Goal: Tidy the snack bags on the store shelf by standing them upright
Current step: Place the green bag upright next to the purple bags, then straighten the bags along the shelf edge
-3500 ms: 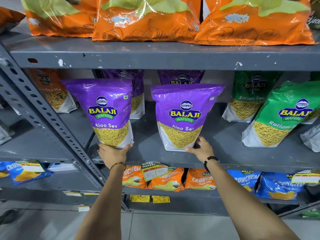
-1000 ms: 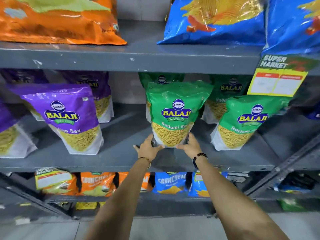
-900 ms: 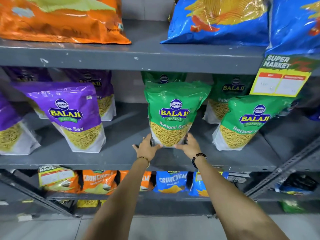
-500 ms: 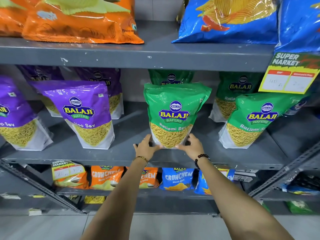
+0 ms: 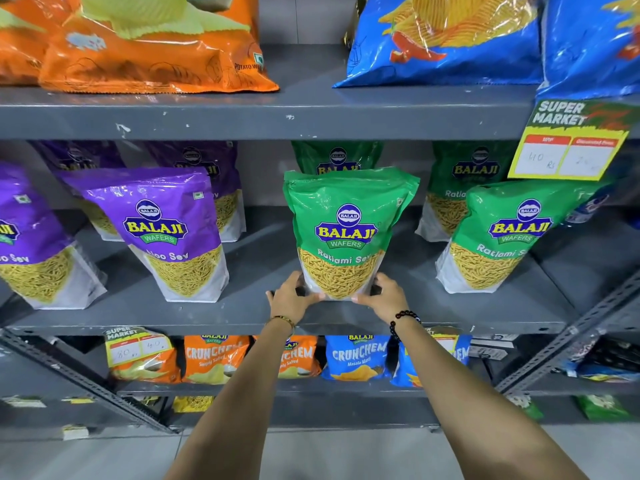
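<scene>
A green Ratlami Sev bag (image 5: 346,223) stands upright near the front of the grey middle shelf (image 5: 249,313). My left hand (image 5: 292,296) grips its lower left corner and my right hand (image 5: 382,295) grips its lower right corner. To its right a second green bag (image 5: 502,233) leans leftward. To its left a purple Aloo Sev bag (image 5: 162,230) stands tilted, with another purple bag (image 5: 31,244) at the frame's left edge. More green and purple bags stand behind them at the back of the shelf.
Orange chip bags (image 5: 145,43) and blue chip bags (image 5: 446,36) lie on the top shelf. A yellow price tag (image 5: 568,147) hangs at upper right. Small Crunchem packs (image 5: 356,356) fill the lower shelf. Diagonal metal braces (image 5: 568,337) cross at both lower sides.
Since 3.5 s ago my hands left the purple bags and took hold of the green bag. Over the last second the green bag has been straightened upright; the view shifted slightly left.
</scene>
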### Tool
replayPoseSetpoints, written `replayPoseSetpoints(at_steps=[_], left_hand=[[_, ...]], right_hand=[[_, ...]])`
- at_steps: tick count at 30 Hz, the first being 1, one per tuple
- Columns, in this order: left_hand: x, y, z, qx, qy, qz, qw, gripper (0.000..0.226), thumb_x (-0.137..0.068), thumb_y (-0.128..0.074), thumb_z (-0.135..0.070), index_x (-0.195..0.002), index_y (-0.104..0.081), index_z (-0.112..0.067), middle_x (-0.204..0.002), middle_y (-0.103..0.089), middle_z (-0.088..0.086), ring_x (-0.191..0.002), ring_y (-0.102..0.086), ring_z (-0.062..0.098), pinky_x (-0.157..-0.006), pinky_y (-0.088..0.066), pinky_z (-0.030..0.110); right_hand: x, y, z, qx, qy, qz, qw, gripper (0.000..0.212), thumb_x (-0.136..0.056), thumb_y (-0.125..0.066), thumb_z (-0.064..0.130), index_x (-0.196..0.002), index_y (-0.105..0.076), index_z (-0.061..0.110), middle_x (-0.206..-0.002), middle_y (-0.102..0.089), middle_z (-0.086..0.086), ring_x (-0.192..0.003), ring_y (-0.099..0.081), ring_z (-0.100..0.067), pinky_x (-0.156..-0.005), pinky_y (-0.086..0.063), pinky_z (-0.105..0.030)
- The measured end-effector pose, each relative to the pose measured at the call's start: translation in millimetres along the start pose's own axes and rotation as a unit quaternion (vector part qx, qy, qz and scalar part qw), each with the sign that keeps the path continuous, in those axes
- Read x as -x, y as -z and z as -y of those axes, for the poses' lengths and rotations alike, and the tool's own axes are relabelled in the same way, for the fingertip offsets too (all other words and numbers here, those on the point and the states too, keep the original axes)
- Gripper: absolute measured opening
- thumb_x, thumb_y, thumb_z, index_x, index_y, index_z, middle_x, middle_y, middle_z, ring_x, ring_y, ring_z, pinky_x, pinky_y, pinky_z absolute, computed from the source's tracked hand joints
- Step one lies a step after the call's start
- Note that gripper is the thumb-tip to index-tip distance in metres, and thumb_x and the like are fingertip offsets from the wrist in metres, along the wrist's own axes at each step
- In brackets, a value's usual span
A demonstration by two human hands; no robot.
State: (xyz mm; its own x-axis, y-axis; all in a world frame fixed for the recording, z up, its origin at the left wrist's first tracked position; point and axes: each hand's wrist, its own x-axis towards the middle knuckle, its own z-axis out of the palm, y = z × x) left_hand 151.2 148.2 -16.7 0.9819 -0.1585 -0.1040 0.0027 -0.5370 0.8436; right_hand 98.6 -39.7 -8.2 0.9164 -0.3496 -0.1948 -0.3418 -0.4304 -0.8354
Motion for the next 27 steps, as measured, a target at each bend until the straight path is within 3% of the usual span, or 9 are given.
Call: replayPoseSetpoints(at_steps=[7,11,15,18,22,27], left_hand=[[0.6,0.2,-0.3,-0.012,0.001,-0.013,1.000,0.043,-0.079,-0.072,-0.029,-0.116,-0.055,-0.016,-0.123,-0.066,0.005,-0.119,-0.054,0.027,-0.115,-0.010,0.059],[0.4,0.7,1.1,-0.012,-0.003,-0.005,1.000,0.044,-0.078,-0.072,-0.030,-0.116,-0.055,-0.017,-0.123,-0.066,0.005,-0.119,-0.054,0.028,-0.114,-0.013,0.061],[4.0,0.9,2.9,-0.051,0.010,-0.001,0.999,0.055,-0.077,-0.072,-0.033,-0.125,-0.050,-0.016,-0.129,-0.062,0.006,-0.123,-0.052,0.029,-0.117,-0.008,0.058],[14.1,-2.0,9.4,-0.117,0.020,-0.015,0.993,0.067,-0.076,-0.072,-0.035,-0.132,-0.042,-0.014,-0.137,-0.053,0.011,-0.129,-0.046,0.032,-0.120,-0.011,0.051],[37.2,-13.0,15.4,-0.141,0.016,-0.073,0.987,0.069,-0.077,-0.071,-0.037,-0.134,-0.041,-0.011,-0.138,-0.049,0.014,-0.132,-0.039,0.033,-0.115,-0.028,0.048],[58.7,-39.0,14.2,-0.165,-0.004,-0.093,0.982,0.071,-0.078,-0.069,-0.041,-0.133,-0.042,-0.005,-0.142,-0.046,0.017,-0.140,-0.028,0.034,-0.118,-0.022,0.045]], right_hand=[[-2.1,1.4,0.9,0.006,0.002,0.001,1.000,0.054,-0.067,-0.080,0.022,-0.113,-0.057,0.005,-0.121,-0.064,-0.012,-0.113,-0.058,-0.028,-0.097,-0.049,-0.044],[-2.7,1.5,2.1,0.002,0.001,0.004,1.000,0.054,-0.067,-0.080,0.020,-0.114,-0.057,0.006,-0.122,-0.064,-0.012,-0.113,-0.058,-0.028,-0.096,-0.049,-0.039],[1.3,4.0,-1.4,0.006,0.001,-0.001,1.000,0.062,-0.068,-0.079,0.014,-0.123,-0.051,0.004,-0.130,-0.058,-0.014,-0.119,-0.054,-0.029,-0.100,-0.045,-0.040],[10.7,5.9,-11.8,0.064,0.004,-0.019,0.998,0.075,-0.073,-0.074,0.013,-0.139,-0.037,0.009,-0.143,-0.046,-0.013,-0.131,-0.043,-0.030,-0.106,-0.039,-0.040],[28.5,11.5,-31.4,0.092,0.011,-0.062,0.994,0.075,-0.078,-0.071,0.018,-0.141,-0.033,0.012,-0.149,-0.037,-0.013,-0.140,-0.030,-0.028,-0.112,-0.033,-0.043],[49.9,34.6,-57.4,0.056,-0.002,-0.156,0.986,0.065,-0.082,-0.065,0.016,-0.139,-0.036,0.008,-0.147,-0.038,-0.016,-0.138,-0.031,-0.030,-0.113,-0.031,-0.043]])
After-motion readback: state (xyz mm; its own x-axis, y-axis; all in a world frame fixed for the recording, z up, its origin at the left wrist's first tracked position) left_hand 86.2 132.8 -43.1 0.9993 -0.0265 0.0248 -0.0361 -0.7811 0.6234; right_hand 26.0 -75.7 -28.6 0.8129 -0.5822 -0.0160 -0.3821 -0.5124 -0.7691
